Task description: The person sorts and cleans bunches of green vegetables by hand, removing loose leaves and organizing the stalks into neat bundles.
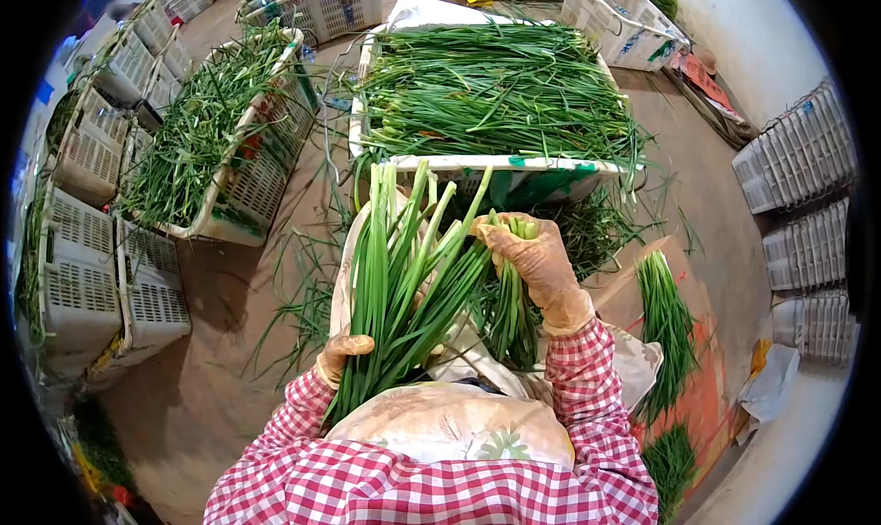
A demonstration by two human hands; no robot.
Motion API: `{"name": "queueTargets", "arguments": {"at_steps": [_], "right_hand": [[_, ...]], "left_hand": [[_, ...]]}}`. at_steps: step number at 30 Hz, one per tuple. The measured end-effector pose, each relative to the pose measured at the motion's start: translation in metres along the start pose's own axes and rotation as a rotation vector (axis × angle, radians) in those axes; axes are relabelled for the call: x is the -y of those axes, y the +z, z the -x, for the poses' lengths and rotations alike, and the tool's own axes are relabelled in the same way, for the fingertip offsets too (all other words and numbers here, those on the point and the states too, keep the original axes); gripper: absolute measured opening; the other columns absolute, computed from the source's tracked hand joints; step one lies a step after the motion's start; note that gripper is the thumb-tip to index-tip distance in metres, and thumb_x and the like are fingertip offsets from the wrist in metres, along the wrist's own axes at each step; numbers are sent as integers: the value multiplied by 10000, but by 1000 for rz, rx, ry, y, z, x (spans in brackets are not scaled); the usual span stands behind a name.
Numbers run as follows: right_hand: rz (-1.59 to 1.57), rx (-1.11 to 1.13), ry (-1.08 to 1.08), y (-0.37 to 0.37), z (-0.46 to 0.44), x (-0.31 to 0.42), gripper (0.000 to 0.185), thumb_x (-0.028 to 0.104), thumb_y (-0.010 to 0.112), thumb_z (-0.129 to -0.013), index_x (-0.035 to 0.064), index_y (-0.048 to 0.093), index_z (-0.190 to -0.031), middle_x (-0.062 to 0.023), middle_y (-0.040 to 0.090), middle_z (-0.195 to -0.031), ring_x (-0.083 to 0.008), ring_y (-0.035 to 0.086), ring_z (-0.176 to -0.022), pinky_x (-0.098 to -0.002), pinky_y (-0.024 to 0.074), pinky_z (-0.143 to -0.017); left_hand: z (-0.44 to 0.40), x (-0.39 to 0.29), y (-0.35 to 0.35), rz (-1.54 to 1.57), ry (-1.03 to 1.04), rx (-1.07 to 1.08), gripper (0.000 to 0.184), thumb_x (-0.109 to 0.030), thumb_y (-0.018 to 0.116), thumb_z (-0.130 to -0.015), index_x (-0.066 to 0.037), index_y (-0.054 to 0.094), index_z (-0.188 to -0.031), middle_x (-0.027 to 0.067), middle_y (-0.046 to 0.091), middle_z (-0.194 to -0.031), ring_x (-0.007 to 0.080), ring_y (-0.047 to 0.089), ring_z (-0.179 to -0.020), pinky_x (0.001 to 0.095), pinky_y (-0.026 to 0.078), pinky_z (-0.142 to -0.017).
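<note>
A large bunch of greens (390, 286) is slanting upward before the crate (587, 167); the left hand (341, 355) is gripping it. The right hand (530, 261) is clutching a smaller bunch (510, 328) there. A basket (262, 162) is standing left of the crate.

Single view, worn on the head, looking from above the checked shirt (440, 499), facing forward and steeply down. The field is wide and rounded, its corners dark. Near the lens lie the left hand (344, 353) and right hand (534, 261); the filled crate (569, 165) stands farther off, stacked crates (794, 149) at the right edge.
</note>
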State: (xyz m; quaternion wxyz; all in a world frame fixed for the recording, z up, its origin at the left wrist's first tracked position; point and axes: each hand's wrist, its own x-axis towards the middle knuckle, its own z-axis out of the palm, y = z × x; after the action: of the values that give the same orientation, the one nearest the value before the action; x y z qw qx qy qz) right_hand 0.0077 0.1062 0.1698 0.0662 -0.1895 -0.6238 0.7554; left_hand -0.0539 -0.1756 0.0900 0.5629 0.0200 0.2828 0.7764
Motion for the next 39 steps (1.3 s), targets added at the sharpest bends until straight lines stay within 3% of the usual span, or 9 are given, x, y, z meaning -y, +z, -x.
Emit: {"name": "queueTargets", "arguments": {"at_steps": [6, 12, 16, 19, 26, 30, 34, 36, 39], "right_hand": [[-229, -86, -167, -10, 21, -8, 161, 184, 670, -856, 26, 666, -886, -38, 659, -750, -82, 606, -612, -200, 502, -546], [-697, -230, -216, -13, 17, -17, 190, 201, 684, -831, 64, 617, -944, -101, 670, -992, -157, 665, -788, -318, 590, -658], [-423, 32, -60, -30, 13, -10, 368, 264, 684, -840, -2, 592, -1077, -47, 621, -766, -139, 616, -655, -287, 543, -589], [-128, -7, -94, -18, 4, 23, 594, 298, 689, -854, -57, 489, -1286, -1, 554, -704, -96, 545, -595, -236, 466, -560], [1, 130, -92, -8, 2, 44, 333, 210, 654, -881, -28, 637, -1114, -17, 629, -769, -73, 547, -622, -210, 449, -569], [-76, -142, -236, -31, 19, 52, 243, 201, 642, -866, -13, 647, -983, -74, 664, -771, -109, 596, -609, -219, 488, -578], [-39, -531, -476, -123, 39, 78, 302, 239, 611, -896, -5, 632, -1072, -10, 622, -730, -90, 575, -631, -212, 518, -590], [-130, -499, -558, -188, 59, 95, 285, 213, 609, -896, 3, 625, -1089, -18, 629, -783, -101, 588, -662, -233, 535, -628], [-199, -582, -639, -207, 75, 126, 233, 193, 613, -882, 34, 641, -1049, -33, 638, -815, -111, 613, -693, -239, 537, -636]], "left_hand": [[-12, 7, -12, 142, 8, 19, 838, -308, 660, -734, -32, 297, -1438, 178, 390, -1426, 291, 483, -1241, 456, 374, -1070], [-13, 5, -21, 186, -40, -20, 730, -221, 615, -740, 13, 367, -1386, 194, 513, -1315, 299, 558, -1150, 422, 441, -1007], [-17, -10, 27, 141, -36, 251, 791, -179, 625, -742, 17, 282, -1427, 217, 421, -1385, 378, 482, -1228, 435, 389, -1054], [-14, -8, 26, 123, -56, 260, 816, -151, 638, -742, -2, 251, -1445, 218, 402, -1398, 404, 456, -1247, 454, 378, -1058], [-3, 1, -45, -198, -25, 7, 827, -91, 701, -703, 20, 294, -1415, 228, 465, -1338, 335, 563, -1139, 453, 456, -995], [-6, -19, 4, 44, -80, 174, 782, -87, 670, -722, 34, 301, -1400, 269, 466, -1316, 408, 581, -1080, 491, 565, -799], [-5, -18, 3, 156, -18, 225, 810, -185, 633, -735, 2, 263, -1431, 295, 423, -1352, 435, 567, -1088, 457, 546, -832], [-3, -21, -4, 181, -7, 269, 799, -203, 627, -732, 9, 281, -1421, 306, 434, -1338, 437, 589, -1050, 442, 559, -809], [1, -23, -11, 48, 33, 248, 746, -415, 583, -803, 44, 382, -1356, 334, 581, -1089, 305, 675, -717, 336, 560, -582]]}}
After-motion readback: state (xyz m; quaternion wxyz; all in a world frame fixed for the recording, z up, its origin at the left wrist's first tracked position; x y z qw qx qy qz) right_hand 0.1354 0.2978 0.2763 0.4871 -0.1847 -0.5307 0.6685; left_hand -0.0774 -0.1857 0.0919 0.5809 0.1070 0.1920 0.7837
